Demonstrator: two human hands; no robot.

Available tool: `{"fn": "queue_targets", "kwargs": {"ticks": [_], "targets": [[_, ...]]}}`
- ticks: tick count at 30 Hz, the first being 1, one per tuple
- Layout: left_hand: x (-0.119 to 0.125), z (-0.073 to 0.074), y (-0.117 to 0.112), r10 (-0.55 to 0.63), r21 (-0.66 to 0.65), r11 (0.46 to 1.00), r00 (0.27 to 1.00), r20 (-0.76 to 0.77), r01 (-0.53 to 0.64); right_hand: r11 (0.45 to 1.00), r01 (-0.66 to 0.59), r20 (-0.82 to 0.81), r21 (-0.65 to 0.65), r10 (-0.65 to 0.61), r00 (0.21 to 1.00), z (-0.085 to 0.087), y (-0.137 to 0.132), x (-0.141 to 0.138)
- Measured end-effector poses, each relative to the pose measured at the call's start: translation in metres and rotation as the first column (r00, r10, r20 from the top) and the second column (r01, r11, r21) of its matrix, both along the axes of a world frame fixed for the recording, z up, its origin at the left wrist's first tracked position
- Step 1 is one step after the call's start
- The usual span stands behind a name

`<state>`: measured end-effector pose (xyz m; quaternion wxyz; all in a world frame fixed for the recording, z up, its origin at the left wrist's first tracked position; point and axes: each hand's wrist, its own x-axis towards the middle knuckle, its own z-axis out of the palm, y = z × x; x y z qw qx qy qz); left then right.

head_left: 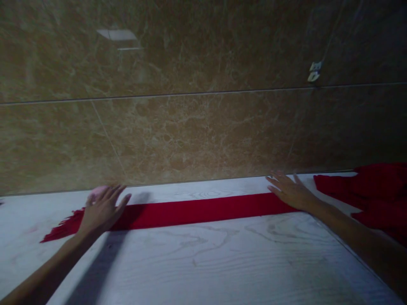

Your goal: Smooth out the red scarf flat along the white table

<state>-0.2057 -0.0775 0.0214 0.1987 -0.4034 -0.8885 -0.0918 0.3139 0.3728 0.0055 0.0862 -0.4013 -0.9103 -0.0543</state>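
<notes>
A long red scarf [197, 211] with a fringed left end lies flat in a narrow strip across the white wood-grained table [203, 262]. Over its left part, near the fringe, is my left hand [101, 208], fingers spread. My right hand [289, 191] rests at the strip's right end, its fingers stretched out toward the wall and past the cloth's far edge. The hand and wrist hide that end of the scarf. Neither hand grasps anything. A small pink object [98, 191] shows just behind my left fingers, partly hidden; its kind I cannot make out.
More red cloth [378, 195] lies heaped at the right, beyond my right forearm. A brown marbled tile wall [197, 135] rises directly behind the table's far edge. A small white fitting [314, 72] with a cord hangs on the wall at upper right.
</notes>
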Motion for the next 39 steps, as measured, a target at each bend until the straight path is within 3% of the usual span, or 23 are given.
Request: {"fn": "queue_targets", "kwargs": {"ticks": [1, 3, 6, 8, 10, 14, 19, 27, 32, 39], "targets": [[0.019, 0.007, 0.019, -0.021, 0.029, 0.999, 1.000, -0.016, 0.021, 0.998, -0.065, -0.016, 0.009, 0.065, 0.998, 0.007, -0.014, -0.017], [0.062, 0.015, 0.061, -0.267, 0.020, 0.964, 0.961, 0.068, 0.266, 0.967, -0.253, -0.113, -0.029, 0.248, 0.962, 0.018, -0.049, -0.057], [0.125, 0.014, 0.119, -0.568, -0.017, 0.808, 0.786, 0.244, 0.589, 0.882, -0.456, -0.232, -0.121, 0.421, 0.877, 0.023, -0.108, -0.119], [0.155, 0.004, 0.144, -0.640, -0.044, 0.728, 0.701, 0.315, 0.685, 0.834, -0.526, -0.260, -0.166, 0.478, 0.839, 0.019, -0.137, -0.149], [0.171, -0.009, 0.155, -0.653, -0.064, 0.700, 0.674, 0.344, 0.711, 0.798, -0.568, -0.254, -0.200, 0.518, 0.817, 0.011, -0.154, -0.164], [0.173, -0.030, 0.153, -0.646, -0.103, 0.685, 0.667, 0.371, 0.721, 0.760, -0.603, -0.203, -0.241, 0.568, 0.798, -0.007, -0.158, -0.166], [0.169, -0.035, 0.151, -0.605, -0.135, 0.702, 0.686, 0.404, 0.699, 0.779, -0.583, -0.132, -0.231, 0.569, 0.812, -0.017, -0.154, -0.166], [0.166, -0.039, 0.150, -0.637, -0.120, 0.700, 0.692, 0.339, 0.704, 0.787, -0.567, -0.139, -0.246, 0.550, 0.824, -0.007, -0.162, -0.163], [0.154, -0.060, 0.156, -0.596, -0.108, 0.758, 0.749, 0.290, 0.644, 0.778, -0.574, -0.182, -0.255, 0.544, 0.819, -0.005, -0.163, -0.157], [0.141, -0.084, 0.160, -0.676, -0.090, 0.724, 0.730, 0.103, 0.684, 0.784, -0.557, -0.209, -0.274, 0.517, 0.830, 0.000, -0.166, -0.152]]}}
